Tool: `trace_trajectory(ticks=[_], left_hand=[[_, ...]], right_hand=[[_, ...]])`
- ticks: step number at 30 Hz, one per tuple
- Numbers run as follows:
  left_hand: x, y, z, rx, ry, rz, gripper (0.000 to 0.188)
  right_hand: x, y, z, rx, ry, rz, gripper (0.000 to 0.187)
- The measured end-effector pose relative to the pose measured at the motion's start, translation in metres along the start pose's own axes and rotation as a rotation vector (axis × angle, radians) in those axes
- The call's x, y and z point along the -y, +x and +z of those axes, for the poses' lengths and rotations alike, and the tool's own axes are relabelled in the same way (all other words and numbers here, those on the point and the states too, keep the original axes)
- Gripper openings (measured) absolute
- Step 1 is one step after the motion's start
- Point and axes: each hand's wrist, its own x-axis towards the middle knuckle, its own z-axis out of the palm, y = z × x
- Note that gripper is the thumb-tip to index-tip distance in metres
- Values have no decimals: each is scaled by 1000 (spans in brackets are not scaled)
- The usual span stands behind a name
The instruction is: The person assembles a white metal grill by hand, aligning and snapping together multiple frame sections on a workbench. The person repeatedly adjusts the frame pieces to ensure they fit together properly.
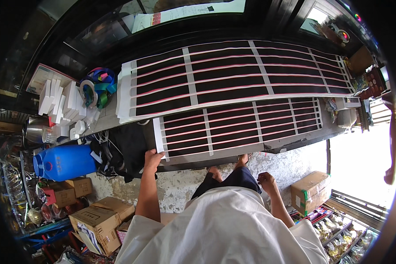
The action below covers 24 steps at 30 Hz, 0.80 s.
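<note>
My left hand (152, 160) is closed at the near left corner of a smaller striped sheet (233, 128), its fingertips on the white margin. This sheet has black panels divided by thin white and red lines and wider grey bands. It lies along the front of the dark bench. Just behind it rests a larger stack of sheets (233, 70) with the same pattern, with white edges showing at its left end. Away from the bench, my right hand (266, 181) hangs at my right side. Its fingers are loosely curled, and I see nothing in them.
White boxes (59, 101) and rolls of coloured ribbon (99, 88) sit at the bench's left end. Below are a blue plastic drum (66, 163), a black bag (119, 156) and cardboard boxes (99, 224). A taped carton (311, 192) stands on the right, near trays of bagged parts (339, 229).
</note>
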Motion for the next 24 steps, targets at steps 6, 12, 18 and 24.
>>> trace_trajectory(ticks=[6,12,18,24], left_hand=[[0,1,-2,22,1,3,17],[-2,2,-6,70,-159,-106,18],[7,1,0,60,-410,-238,25],[11,-11,9,189,-783,-312,48]], right_hand=[[-2,-3,-5,39,-14,35,18],[-21,-2,0,-2,90,62,24],[-29,1,5,-10,-19,76,27],[-4,-9,2,15,-102,91,29]])
